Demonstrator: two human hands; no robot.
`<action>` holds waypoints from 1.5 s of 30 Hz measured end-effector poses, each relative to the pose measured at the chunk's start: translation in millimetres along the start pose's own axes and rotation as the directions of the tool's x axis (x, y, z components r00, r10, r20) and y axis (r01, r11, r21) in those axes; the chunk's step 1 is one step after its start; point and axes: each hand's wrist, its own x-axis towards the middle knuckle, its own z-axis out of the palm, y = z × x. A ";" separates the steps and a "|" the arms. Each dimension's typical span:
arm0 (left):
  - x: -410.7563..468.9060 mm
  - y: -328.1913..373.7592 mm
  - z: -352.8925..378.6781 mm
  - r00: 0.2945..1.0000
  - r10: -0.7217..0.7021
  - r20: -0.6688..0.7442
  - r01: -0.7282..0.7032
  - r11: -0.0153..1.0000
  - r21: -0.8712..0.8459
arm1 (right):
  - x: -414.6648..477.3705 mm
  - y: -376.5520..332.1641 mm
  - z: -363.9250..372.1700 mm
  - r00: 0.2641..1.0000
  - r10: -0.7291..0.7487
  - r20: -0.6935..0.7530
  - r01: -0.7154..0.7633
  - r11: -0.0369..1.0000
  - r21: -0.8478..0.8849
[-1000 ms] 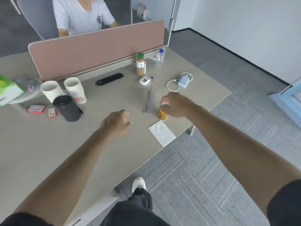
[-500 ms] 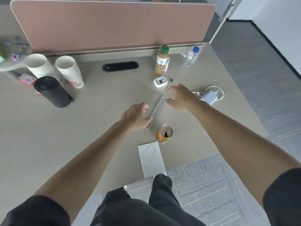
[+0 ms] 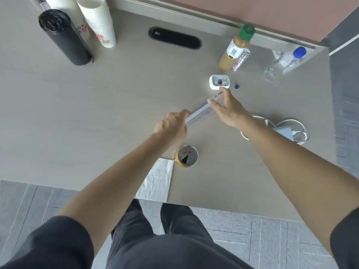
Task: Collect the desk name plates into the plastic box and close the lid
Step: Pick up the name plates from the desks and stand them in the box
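A long, narrow clear acrylic name plate [image 3: 201, 110] lies slanted at the middle of the desk. My left hand [image 3: 172, 126] grips its near end. My right hand [image 3: 226, 107] pinches its far end between thumb and fingers. The plate's far tip almost reaches a small white case [image 3: 219, 81]. No plastic box or lid is in view.
A yellow can [image 3: 186, 156] and a white napkin [image 3: 157, 181] sit near the desk's front edge [image 3: 242, 209]. Behind are a black flask [image 3: 65, 36], stacked paper cups [image 3: 99, 20], a green-capped bottle [image 3: 236, 47], a water bottle [image 3: 284, 62], a charger with cable [image 3: 284, 131] and a pink divider [image 3: 272, 14].
My right hand left the yellow can and moved to the plate's far end. My left hand came forward and closed on the near end. The view tilted down over the desk.
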 end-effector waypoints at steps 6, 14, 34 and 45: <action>1.6 -6.5 -1.0 0.998 0.030 -0.061 -0.028 0.999 0.041 | 8.0 5.5 11.8 1.000 0.001 0.000 -0.001 0.988 0.153; -15.1 -52.8 -40.3 0.978 -0.025 -0.206 0.021 1.000 -0.022 | 11.5 -63.8 24.2 0.986 -0.165 -0.030 0.167 0.964 0.205; -220.3 -378.7 -224.0 0.757 -0.337 -0.560 0.260 0.941 -0.215 | -57.9 -475.1 230.1 0.782 -0.604 0.151 0.590 0.797 0.131; -329.8 -539.4 -311.0 0.637 -0.418 -0.648 0.310 0.908 -0.282 | -124.5 -676.4 336.6 0.687 -0.690 0.226 0.698 0.714 0.058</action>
